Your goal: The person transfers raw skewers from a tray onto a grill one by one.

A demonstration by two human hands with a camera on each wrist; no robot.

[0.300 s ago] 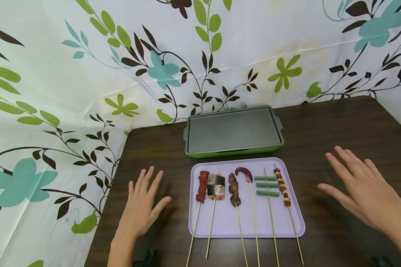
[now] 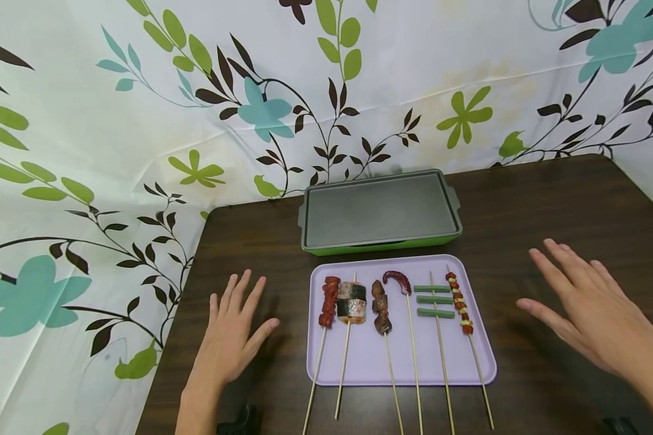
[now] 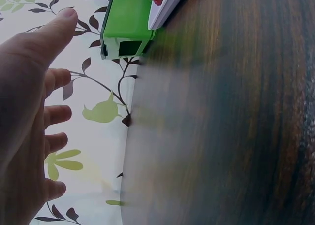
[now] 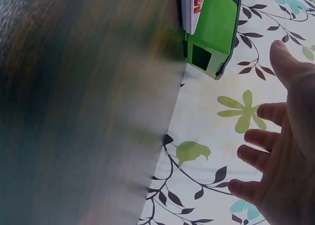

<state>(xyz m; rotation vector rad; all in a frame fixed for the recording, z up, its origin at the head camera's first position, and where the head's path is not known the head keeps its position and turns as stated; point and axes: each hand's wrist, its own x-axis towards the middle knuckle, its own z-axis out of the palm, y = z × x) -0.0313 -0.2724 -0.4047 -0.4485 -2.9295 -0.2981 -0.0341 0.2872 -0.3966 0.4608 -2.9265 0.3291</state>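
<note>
In the head view my left hand [image 2: 233, 332] hovers over the table left of a lilac tray [image 2: 359, 368], fingers spread, holding nothing. On the tray's other side my right hand [image 2: 590, 305] is likewise spread and holds nothing. Several skewers lie side by side on the tray, sticks pointing toward me: a red meat skewer [image 2: 330, 302], a seaweed-wrapped roll skewer [image 2: 351, 302], a brown meat skewer [image 2: 381, 308], a tentacle skewer [image 2: 398, 280], a green-stalk skewer [image 2: 435, 300] and a red-and-yellow skewer [image 2: 459, 302]. Both wrist views show the hands apart from everything.
Behind the tray stands a green grill [image 2: 381, 208] with a flat dark grey top and side handles. The dark wooden table [image 2: 522, 205] backs onto a floral curtain [image 2: 392, 72]. Several stick ends overhang the tray's near edge.
The head view has shifted very slightly. Hands, skewers, tray and grill keep their places.
</note>
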